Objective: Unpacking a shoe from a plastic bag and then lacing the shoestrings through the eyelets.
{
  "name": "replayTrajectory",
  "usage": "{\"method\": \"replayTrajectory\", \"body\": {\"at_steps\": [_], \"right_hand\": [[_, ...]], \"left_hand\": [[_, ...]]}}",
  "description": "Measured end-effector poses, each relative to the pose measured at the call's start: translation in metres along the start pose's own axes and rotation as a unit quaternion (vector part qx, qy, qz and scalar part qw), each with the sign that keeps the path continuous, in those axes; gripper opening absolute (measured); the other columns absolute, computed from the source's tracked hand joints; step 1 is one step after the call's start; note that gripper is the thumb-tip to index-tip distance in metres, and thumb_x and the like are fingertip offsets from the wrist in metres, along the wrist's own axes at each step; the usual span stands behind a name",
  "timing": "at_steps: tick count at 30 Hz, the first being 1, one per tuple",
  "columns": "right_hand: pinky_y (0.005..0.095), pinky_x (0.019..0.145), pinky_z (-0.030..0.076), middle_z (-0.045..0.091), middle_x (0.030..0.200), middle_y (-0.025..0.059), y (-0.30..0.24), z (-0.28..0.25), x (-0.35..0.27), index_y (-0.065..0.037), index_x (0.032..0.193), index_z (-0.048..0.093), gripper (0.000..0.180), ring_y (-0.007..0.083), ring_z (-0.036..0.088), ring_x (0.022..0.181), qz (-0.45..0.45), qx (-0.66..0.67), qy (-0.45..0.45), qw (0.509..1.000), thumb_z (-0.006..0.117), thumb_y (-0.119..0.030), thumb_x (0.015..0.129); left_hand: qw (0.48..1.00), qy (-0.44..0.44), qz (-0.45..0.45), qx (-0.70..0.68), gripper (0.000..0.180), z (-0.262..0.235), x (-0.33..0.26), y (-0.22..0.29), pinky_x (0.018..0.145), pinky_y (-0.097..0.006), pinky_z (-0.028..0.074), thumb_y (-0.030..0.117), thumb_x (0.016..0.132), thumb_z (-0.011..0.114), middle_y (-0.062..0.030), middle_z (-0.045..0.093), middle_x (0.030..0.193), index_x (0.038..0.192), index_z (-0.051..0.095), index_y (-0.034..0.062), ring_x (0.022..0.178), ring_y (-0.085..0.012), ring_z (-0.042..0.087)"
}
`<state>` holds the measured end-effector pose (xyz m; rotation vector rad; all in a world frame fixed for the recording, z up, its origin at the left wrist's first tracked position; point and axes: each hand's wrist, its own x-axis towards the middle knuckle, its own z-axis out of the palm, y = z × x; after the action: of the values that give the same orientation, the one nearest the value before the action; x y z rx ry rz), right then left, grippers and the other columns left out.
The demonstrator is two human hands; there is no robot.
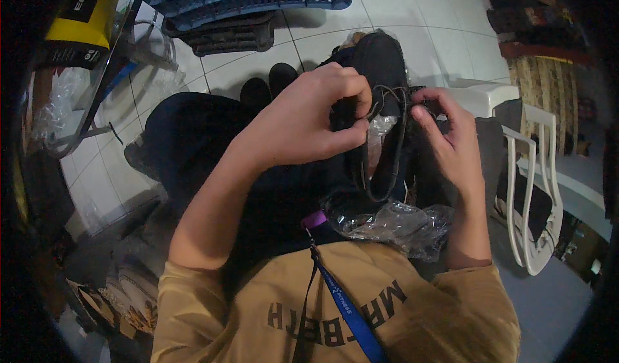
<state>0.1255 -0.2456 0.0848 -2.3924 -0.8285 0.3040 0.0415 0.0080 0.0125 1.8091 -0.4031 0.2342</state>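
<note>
A black lace-up shoe (382, 60) rests toe-away over my lap, with clear plastic (380, 129) showing inside its opening. Thin dark shoelaces (391, 93) cross above the tongue. My left hand (322, 115) is closed in a pinch at the shoe's left side, on a lace. On the opposite side, my right hand (451, 134) pinches the other lace end between thumb and fingertips. Crumpled clear plastic wrap (400, 227) lies against my shirt, below the shoe's heel. The fingertips hide part of the laces.
A blue plastic crate (238, 2) stands ahead on the tiled floor, above a black crate (225, 37). White plastic chairs (532, 189) are at the right. A yellow and black box (80, 21) and a metal frame stand far left. A lanyard (348, 305) hangs over my shirt.
</note>
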Motion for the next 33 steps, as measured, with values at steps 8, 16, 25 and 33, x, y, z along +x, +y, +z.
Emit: {"method": "replayTrajectory", "body": {"at_steps": [8, 16, 25, 33], "right_hand": [[0.0372, 0.098, 0.052, 0.069, 0.121, 0.0151, -0.012, 0.01, 0.005, -0.004, 0.134, 0.065, 0.057, 0.0285, 0.068, 0.11, -0.022, 0.032, 0.033, 0.999, 0.09, -0.023, 0.086], [0.0486, 0.106, 0.05, 0.065, 0.13, 0.0136, -0.017, 0.021, 0.009, -0.008, 0.129, 0.07, 0.063, 0.038, 0.061, 0.124, -0.248, -0.083, 0.102, 0.96, 0.092, -0.02, 0.071], [0.0515, 0.117, 0.046, 0.052, 0.154, 0.0199, -0.015, 0.032, 0.013, -0.009, 0.149, 0.057, 0.082, 0.0456, 0.053, 0.141, -0.157, 0.0, 0.035, 0.987, 0.087, -0.015, 0.073], [0.0478, 0.12, 0.043, 0.049, 0.158, 0.0224, 0.003, 0.038, 0.005, -0.008, 0.153, 0.054, 0.074, 0.0428, 0.053, 0.143, -0.086, 0.018, 0.058, 0.994, 0.075, -0.009, 0.082]], "left_hand": [[1.0, -0.01, -0.012, -0.019, 0.024, -0.001, -0.003, -0.007, 0.086, -0.037, 0.049, 0.006, 0.083, 0.083, -0.0071, 0.065, 0.095, 0.095, 0.063, 0.0036, 0.093, -0.0244, 0.061], [0.983, -0.068, -0.125, -0.116, 0.027, -0.01, 0.0, 0.015, 0.082, -0.033, 0.051, 0.006, 0.083, 0.087, -0.0057, 0.065, 0.093, 0.094, 0.062, 0.0022, 0.085, -0.0167, 0.063], [0.965, -0.151, -0.103, -0.189, 0.019, -0.003, 0.001, 0.041, 0.082, -0.034, 0.058, 0.007, 0.09, 0.084, -0.0066, 0.075, 0.09, 0.099, 0.068, 0.0011, 0.091, -0.0195, 0.078], [0.909, -0.413, 0.011, -0.043, 0.053, 0.024, -0.039, 0.108, 0.068, -0.047, 0.058, 0.01, 0.094, 0.068, -0.0193, 0.072, 0.084, 0.146, 0.059, 0.0063, 0.081, -0.0369, 0.075]]}}
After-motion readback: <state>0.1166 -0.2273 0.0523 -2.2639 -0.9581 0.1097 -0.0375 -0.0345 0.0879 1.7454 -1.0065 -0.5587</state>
